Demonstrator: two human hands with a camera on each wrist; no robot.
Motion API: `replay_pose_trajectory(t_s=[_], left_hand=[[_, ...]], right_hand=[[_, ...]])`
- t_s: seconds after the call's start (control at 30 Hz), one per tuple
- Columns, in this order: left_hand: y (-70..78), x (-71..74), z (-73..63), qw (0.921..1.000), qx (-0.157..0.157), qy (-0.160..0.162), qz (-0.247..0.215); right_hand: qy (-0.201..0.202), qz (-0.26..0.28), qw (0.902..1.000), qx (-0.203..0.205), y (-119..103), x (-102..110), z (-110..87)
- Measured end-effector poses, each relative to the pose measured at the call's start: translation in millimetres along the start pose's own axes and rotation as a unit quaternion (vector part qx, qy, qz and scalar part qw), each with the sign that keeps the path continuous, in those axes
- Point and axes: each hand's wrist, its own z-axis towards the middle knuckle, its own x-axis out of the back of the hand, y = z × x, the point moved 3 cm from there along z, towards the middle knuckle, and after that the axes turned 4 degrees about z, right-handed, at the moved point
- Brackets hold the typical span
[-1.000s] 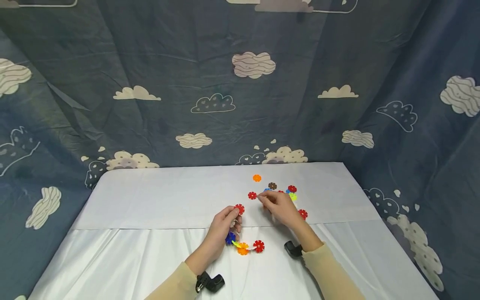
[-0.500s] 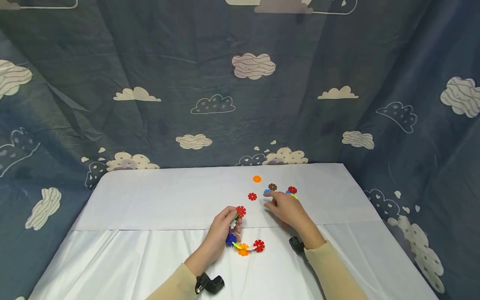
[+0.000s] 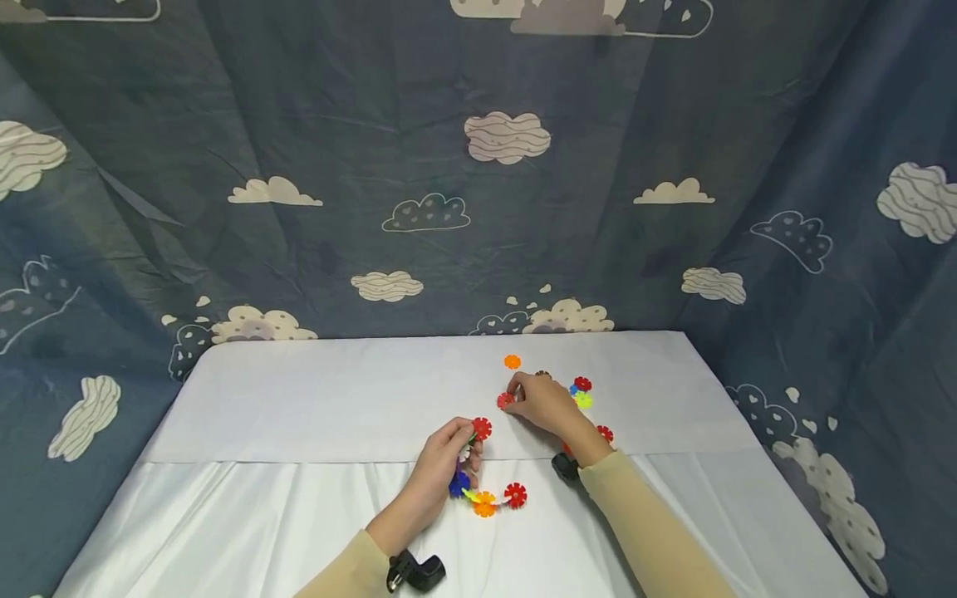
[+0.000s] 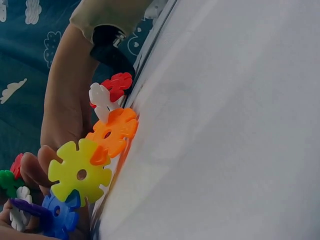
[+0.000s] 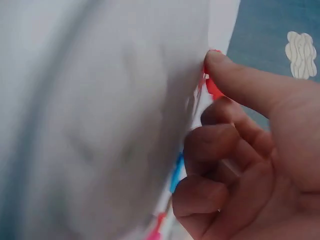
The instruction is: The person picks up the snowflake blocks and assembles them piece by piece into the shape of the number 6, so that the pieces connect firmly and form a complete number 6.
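Note:
My left hand (image 3: 434,473) holds a chain of interlocking flower-shaped plastic discs, pinching it near the red end disc (image 3: 482,428). The chain curves below the fingers through a blue disc (image 3: 459,485) and an orange disc (image 3: 484,504) to another red disc (image 3: 515,496). The left wrist view also shows yellow (image 4: 80,172), white (image 4: 101,100), purple (image 4: 31,207) and green (image 4: 9,183) discs in it. Farther up the table, my right hand (image 3: 549,407) pinches a loose red disc (image 3: 505,401) between thumb and forefinger; its other fingers are curled.
An orange disc (image 3: 512,362) lies toward the table's far edge. Right of my right hand are a red disc (image 3: 583,384), a yellow-green disc (image 3: 582,400) and another red disc (image 3: 605,433). A brown disc (image 3: 542,374) is mostly hidden. A cloud-patterned curtain (image 3: 321,249) surrounds the white table (image 3: 299,399).
My right hand first drew back right from near the loose red disc, uncovering a light blue one, then came left again and took hold of the red disc. My left hand stays nearly still.

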Motion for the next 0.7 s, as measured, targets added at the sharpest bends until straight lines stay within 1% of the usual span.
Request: replay_pose_trajectory(t_s=[0.07, 0.13, 0.17, 0.23, 0.3, 0.33, 0.4, 0.53, 0.63, 0.7], left_hand=[[-0.1, 0.0, 0.3, 1.0000, -0.001, 0.002, 0.000], [-0.4, -0.6, 0.3, 1.0000, 0.001, 0.002, -0.002], [-0.3, -0.7, 0.4, 1.0000, 0.001, 0.003, -0.003], [0.6, -1.2, 0.1, 1.0000, 0.003, 0.004, -0.003], [2.2, -1.5, -0.3, 1.0000, 0.003, 0.006, -0.002], [2.8, -1.4, -0.6, 1.0000, 0.002, 0.007, -0.001], [3.1, -1.3, -0.8, 1.0000, 0.004, 0.007, -0.002], [1.9, -0.5, -1.6, 1.0000, 0.003, 0.004, -0.004], [2.4, -0.1, -2.2, 1.0000, 0.002, 0.006, -0.004], [2.7, 0.2, -2.2, 1.0000, 0.002, 0.006, -0.004]], right_hand=[[0.001, 0.054, 0.9986, -0.001, 1.5, 1.8, -5.2], [-0.012, 0.130, 0.9914, 0.001, 1.7, 4.1, -15.3], [-0.023, 0.169, 0.9853, 0.003, 0.5, 5.8, -22.2], [-0.049, 0.242, 0.9689, 0.010, -2.3, 8.7, -38.1], [-0.063, 0.292, 0.9541, 0.024, -6.7, 10.8, -53.9], [-0.063, 0.301, 0.9510, 0.033, -8.4, 11.4, -60.5], [-0.049, 0.299, 0.9511, 0.062, -11.1, 11.5, -69.9], [-0.001, 0.254, 0.9597, 0.121, -15.6, 10.6, -77.1], [0.030, 0.218, 0.9628, 0.156, -19.9, 11.3, -78.1], [0.045, 0.198, 0.9640, 0.172, -22.0, 11.9, -78.7]])
